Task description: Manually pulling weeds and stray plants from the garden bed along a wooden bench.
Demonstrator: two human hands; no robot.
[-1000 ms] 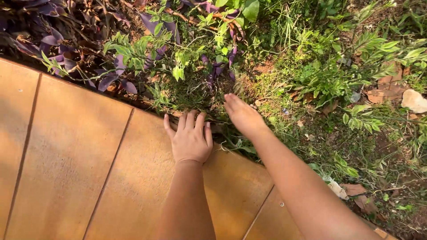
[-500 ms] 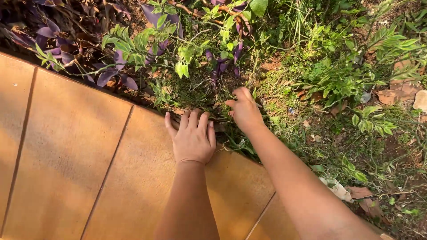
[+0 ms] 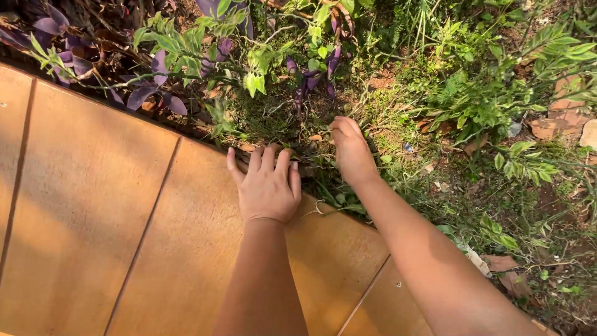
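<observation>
Weeds, a low tangle of thin green stems and grass blades, sit at the border where paving meets soil, directly under our right hand; we cannot count the separate stems.

Item, paving slabs: ochre, smooth, laid at a slant across the lower left. We count four slabs fully or partly in view, parted by three dark joints.

Item, purple-leaved plants: one clump along the upper left edge of the paving, leaves too many and overlapping to count.

Item, our left hand: one, palm down, fingers spread and resting flat on the slab edge, fingertips touching the soil line. It grips nothing.

Item, green leafy shoot: one, rising just above the left hand, pale leaves in sun.

Item, our right hand: one, reaching over the edge into the bed, fingers curled together down among the weeds. Whether a stem is pinched between them we cannot tell; the fingertips are hidden.

Item, leafy green shrubs: several, upper right, well apart from both hands.

Item, dry brown leaves: a few, scattered at far right on bare soil.
</observation>
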